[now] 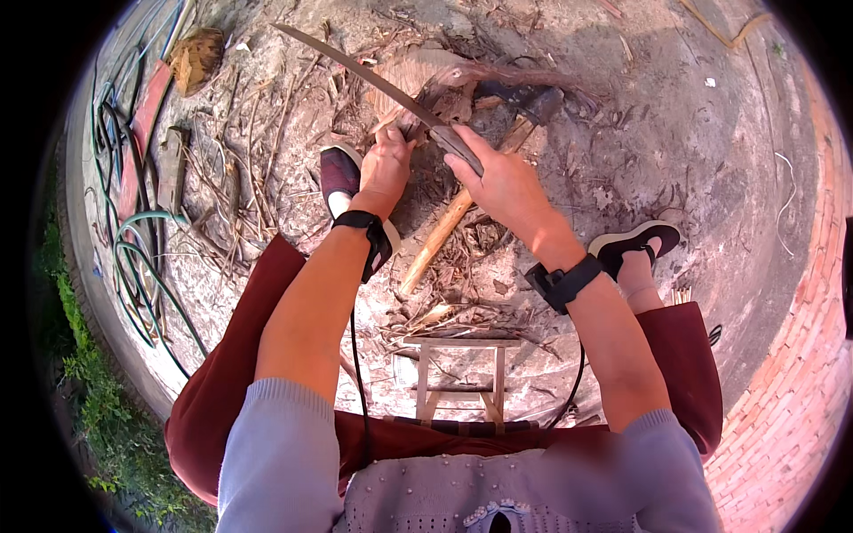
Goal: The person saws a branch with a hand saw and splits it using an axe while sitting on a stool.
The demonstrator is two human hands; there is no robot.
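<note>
A long, narrow, slightly curved brown stick slants from the upper left down to my right hand. That hand is closed around its thicker near end. My left hand is closed just below the stick, with its fingertips against dark, rough wood; what they pinch is hidden. Beyond both hands lies a split, weathered log. An axe rests against it, its dark head at the log's right and its pale wooden handle running down between my feet, partly behind my right hand.
Broken twigs and bark litter the ground around a small wooden stool near me. Looped hoses and a red board lie at the left, near a cut wood block. Brick paving borders the right.
</note>
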